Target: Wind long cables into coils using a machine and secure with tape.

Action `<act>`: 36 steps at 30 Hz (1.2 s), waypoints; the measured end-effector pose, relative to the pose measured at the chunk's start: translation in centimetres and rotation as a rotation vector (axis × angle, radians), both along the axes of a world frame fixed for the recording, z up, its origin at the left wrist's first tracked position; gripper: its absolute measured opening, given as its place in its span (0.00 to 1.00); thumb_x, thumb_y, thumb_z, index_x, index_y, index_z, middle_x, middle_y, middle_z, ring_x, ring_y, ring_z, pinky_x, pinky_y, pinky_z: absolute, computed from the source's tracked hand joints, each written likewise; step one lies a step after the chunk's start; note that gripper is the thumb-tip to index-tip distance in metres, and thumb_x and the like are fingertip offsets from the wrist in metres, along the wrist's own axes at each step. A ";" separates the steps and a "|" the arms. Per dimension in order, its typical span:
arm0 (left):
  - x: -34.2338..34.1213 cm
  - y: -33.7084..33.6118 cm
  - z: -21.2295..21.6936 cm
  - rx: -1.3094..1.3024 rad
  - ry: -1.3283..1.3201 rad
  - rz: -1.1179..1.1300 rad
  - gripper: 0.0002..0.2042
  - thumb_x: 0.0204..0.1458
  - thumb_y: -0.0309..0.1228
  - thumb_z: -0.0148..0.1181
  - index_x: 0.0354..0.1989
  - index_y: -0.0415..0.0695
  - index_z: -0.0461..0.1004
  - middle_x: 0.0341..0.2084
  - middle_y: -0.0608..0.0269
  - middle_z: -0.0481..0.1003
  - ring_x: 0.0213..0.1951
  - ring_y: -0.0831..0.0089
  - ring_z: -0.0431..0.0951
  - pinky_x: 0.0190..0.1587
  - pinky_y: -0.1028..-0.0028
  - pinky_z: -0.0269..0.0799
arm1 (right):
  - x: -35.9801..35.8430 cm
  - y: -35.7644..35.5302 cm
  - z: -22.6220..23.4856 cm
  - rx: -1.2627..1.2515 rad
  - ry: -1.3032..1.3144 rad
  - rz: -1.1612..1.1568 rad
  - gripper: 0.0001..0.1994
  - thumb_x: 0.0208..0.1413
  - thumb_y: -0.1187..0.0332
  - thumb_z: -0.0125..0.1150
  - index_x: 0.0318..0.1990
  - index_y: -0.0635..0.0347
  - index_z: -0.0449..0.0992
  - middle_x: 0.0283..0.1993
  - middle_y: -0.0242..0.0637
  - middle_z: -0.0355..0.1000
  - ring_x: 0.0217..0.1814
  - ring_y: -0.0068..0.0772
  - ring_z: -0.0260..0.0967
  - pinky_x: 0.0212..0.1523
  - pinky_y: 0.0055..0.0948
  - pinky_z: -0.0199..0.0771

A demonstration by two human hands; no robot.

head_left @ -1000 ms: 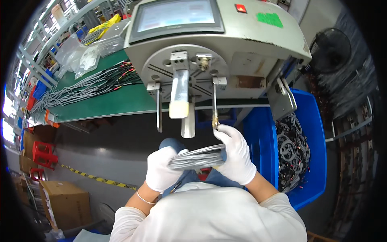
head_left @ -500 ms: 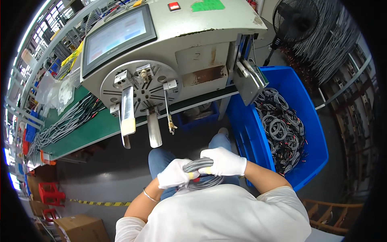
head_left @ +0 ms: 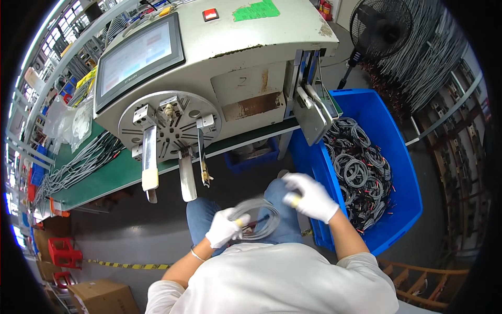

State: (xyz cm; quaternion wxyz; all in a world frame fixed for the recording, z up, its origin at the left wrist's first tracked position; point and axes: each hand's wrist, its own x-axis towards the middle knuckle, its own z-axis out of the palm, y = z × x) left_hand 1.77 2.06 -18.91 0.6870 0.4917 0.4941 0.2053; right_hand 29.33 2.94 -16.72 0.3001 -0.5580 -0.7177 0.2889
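Observation:
My left hand, in a white glove, is closed on the left side of a grey cable coil. The coil hangs tilted over my lap as a loose ring and is slightly blurred. My right hand, also gloved and smeared a little by motion, is apart from the coil to its right. Its thumb and fingers are spread with nothing seen between them. Yellow wrapping shows on the thumbs of both gloves. Ahead of me is a winding machine with a round slotted metal disc, whose metal arms hold no cable.
A blue bin full of coiled grey cables stands at my right. The machine's screen is lit. Straight cables lie on the green bench at left. Behind the bin stand a black fan and hanging grey cables.
My right hand has let go of the coil and moved right and up. The coil, now in my left hand alone, has opened into view as a ring. My view has shifted slightly.

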 end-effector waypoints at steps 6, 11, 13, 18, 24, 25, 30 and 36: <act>-5.1 0.2 -3.6 -0.064 -0.346 0.765 0.08 0.53 0.28 0.58 0.26 0.43 0.67 0.10 0.71 0.60 0.10 0.79 0.59 0.17 0.74 0.66 | 7.9 5.4 -0.8 0.377 0.261 -0.576 0.24 0.55 0.85 0.41 0.60 0.62 0.63 0.54 0.45 0.70 0.55 0.37 0.71 0.57 0.28 0.66; -10.2 0.3 -7.2 -0.176 -0.328 1.159 0.13 0.56 0.30 0.55 0.19 0.47 0.62 0.09 0.73 0.53 0.10 0.77 0.54 0.19 0.71 0.66 | 10.5 11.5 -0.7 0.568 0.113 -0.475 0.27 0.54 0.85 0.43 0.64 0.60 0.59 0.54 0.48 0.70 0.56 0.38 0.70 0.56 0.30 0.67; -12.3 -0.7 -9.6 -0.246 -0.341 1.249 0.15 0.57 0.32 0.53 0.18 0.49 0.60 0.09 0.72 0.53 0.10 0.77 0.54 0.20 0.70 0.65 | 11.3 12.9 -1.9 0.556 0.082 -0.444 0.28 0.55 0.84 0.45 0.65 0.58 0.59 0.54 0.47 0.70 0.56 0.36 0.70 0.57 0.30 0.67; -14.6 -3.8 -14.4 -0.429 -0.421 1.499 0.20 0.59 0.36 0.49 0.14 0.53 0.55 0.07 0.72 0.51 0.11 0.75 0.54 0.22 0.71 0.62 | 12.0 14.8 -3.2 0.585 0.052 -0.409 0.28 0.51 0.87 0.41 0.62 0.60 0.62 0.49 0.49 0.73 0.51 0.40 0.74 0.51 0.31 0.72; -14.7 -3.3 -14.8 -0.468 -0.457 1.494 0.22 0.59 0.36 0.49 0.11 0.54 0.54 0.06 0.71 0.51 0.11 0.74 0.54 0.24 0.71 0.63 | 12.0 15.2 -3.0 0.610 -0.013 -0.424 0.28 0.50 0.86 0.44 0.61 0.59 0.64 0.47 0.48 0.74 0.50 0.40 0.74 0.49 0.31 0.74; -14.7 -3.2 -14.9 -0.479 -0.445 1.491 0.23 0.59 0.36 0.49 0.10 0.55 0.54 0.06 0.71 0.51 0.11 0.75 0.54 0.24 0.71 0.63 | 12.1 15.3 -3.2 0.608 -0.015 -0.430 0.28 0.50 0.86 0.44 0.61 0.59 0.64 0.47 0.48 0.74 0.50 0.40 0.74 0.49 0.31 0.74; -14.8 -3.2 -15.2 -0.504 -0.449 1.482 0.22 0.58 0.36 0.51 0.11 0.55 0.54 0.06 0.72 0.51 0.11 0.75 0.54 0.24 0.71 0.63 | 12.3 15.3 -3.3 0.611 -0.020 -0.412 0.27 0.49 0.86 0.46 0.60 0.60 0.65 0.46 0.47 0.74 0.49 0.40 0.75 0.48 0.31 0.74; -14.8 -3.2 -15.2 -0.510 -0.473 1.482 0.21 0.57 0.36 0.52 0.12 0.55 0.54 0.07 0.72 0.52 0.11 0.75 0.55 0.24 0.72 0.64 | 12.7 15.6 -3.8 0.577 -0.079 -0.411 0.28 0.49 0.86 0.46 0.61 0.60 0.64 0.46 0.47 0.74 0.49 0.41 0.74 0.49 0.32 0.74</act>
